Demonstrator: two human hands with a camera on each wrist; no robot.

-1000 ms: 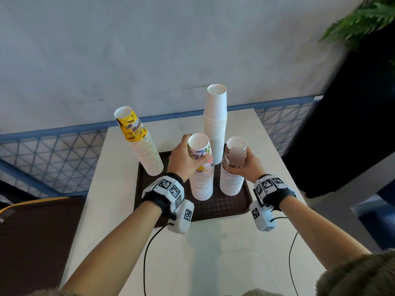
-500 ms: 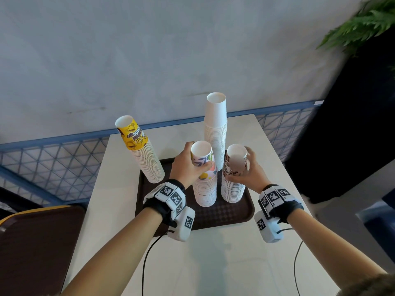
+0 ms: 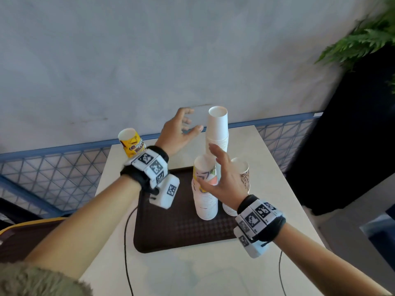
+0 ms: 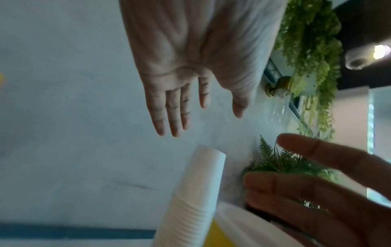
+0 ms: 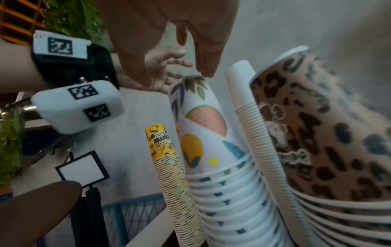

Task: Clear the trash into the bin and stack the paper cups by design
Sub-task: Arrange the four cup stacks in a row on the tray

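Four stacks of paper cups stand on and around a dark brown tray [image 3: 171,229]: a yellow coffee-shop stack [image 3: 129,142] [image 5: 167,175] at the left, a tall plain white stack [image 3: 218,129] [image 4: 190,200] [image 5: 251,130] at the back, a fruit-and-leaf patterned stack [image 3: 205,195] [image 5: 207,150] in the middle and a leopard-print stack [image 3: 243,176] [image 5: 317,142] at the right. My left hand [image 3: 183,127] [image 4: 196,107] is raised beside the white stack's top, fingers spread, holding nothing. My right hand [image 3: 215,167] [image 5: 190,58] hovers open in front of the patterned and leopard stacks, touching neither.
The tray lies on a small white table [image 3: 267,167] against a grey wall with a blue mesh railing [image 3: 53,167]. A brown chair [image 3: 19,238] stands at the left, a dark planter with ferns [image 3: 363,103] at the right. Wrist cables [image 3: 126,242] trail over the table.
Both hands have let go of the cup stacks they gripped. The left hand rose up and back toward the white stack; the right hand lifted and moved left, fingers opened.
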